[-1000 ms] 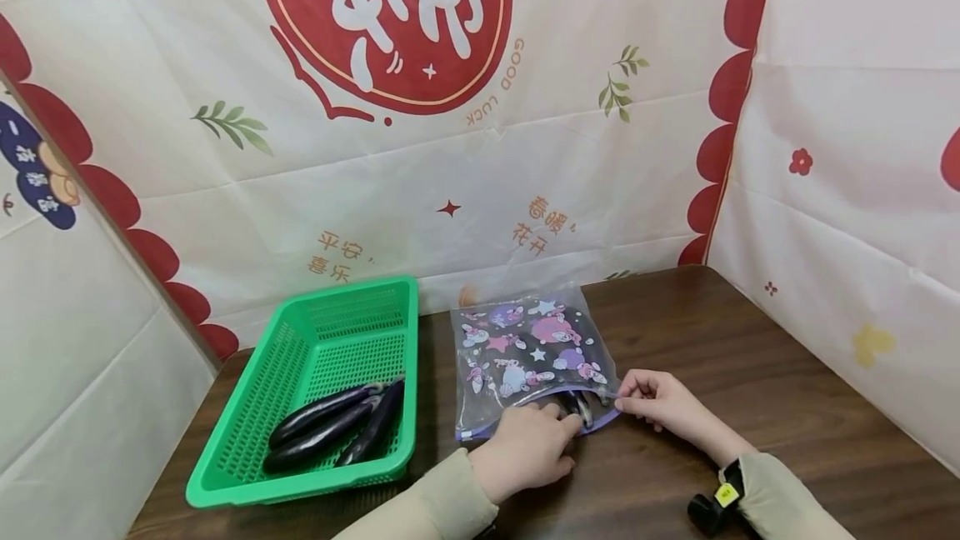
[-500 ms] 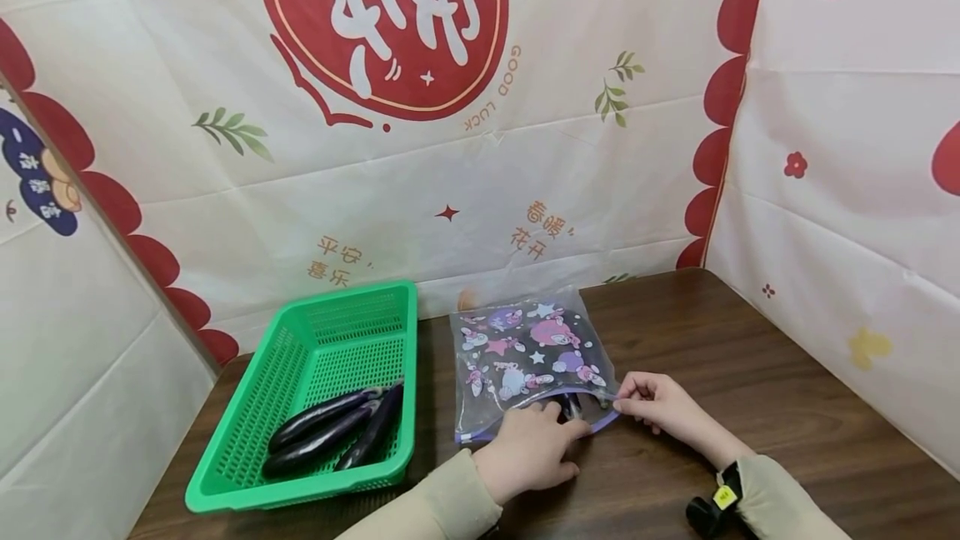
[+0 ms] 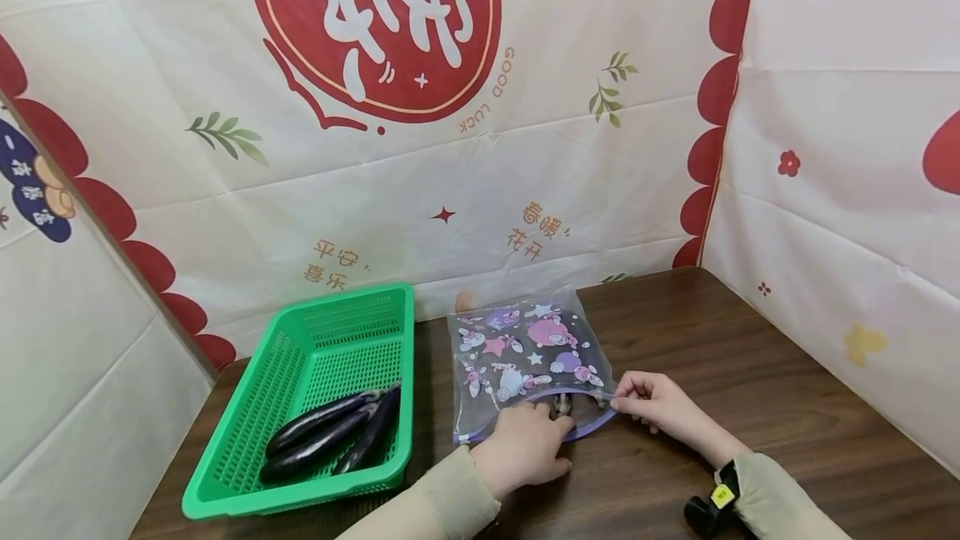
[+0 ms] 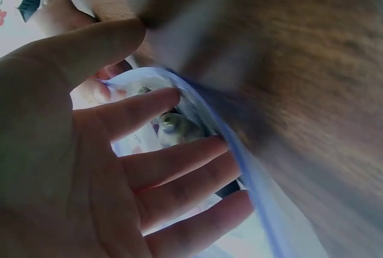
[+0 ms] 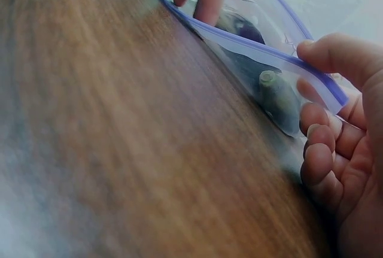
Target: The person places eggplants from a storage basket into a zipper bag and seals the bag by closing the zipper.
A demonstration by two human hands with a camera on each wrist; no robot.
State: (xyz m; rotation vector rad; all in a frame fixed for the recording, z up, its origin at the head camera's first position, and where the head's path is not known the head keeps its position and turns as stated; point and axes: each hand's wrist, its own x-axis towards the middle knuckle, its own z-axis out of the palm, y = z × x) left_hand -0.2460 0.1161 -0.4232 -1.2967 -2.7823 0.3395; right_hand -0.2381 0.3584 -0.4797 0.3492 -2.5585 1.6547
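Note:
A clear zip bag [image 3: 517, 348] printed with stars and cartoon figures lies on the table, its purple-edged mouth toward me. Dark eggplants are inside; one stem end [image 3: 561, 405] shows in the opening, and another eggplant's stem [image 5: 278, 96] shows near the corner in the right wrist view. My left hand [image 3: 525, 444] reaches into the mouth, its fingers [image 4: 173, 159] extended by the stem end in the left wrist view. With thumb and fingertips, my right hand [image 3: 651, 400] pinches the right corner of the bag's purple edge.
To the left stands a green plastic basket [image 3: 300, 373] with three eggplants [image 3: 318, 447] at its near end. A printed cloth [image 3: 360, 182] hangs behind the brown wooden table [image 3: 675, 332], and more cloth hangs at both sides.
The eggplant's stem end has slid deeper into the bag, away from the mouth's edge, with my left fingers beside it. My right hand has kept its pinch on the corner.

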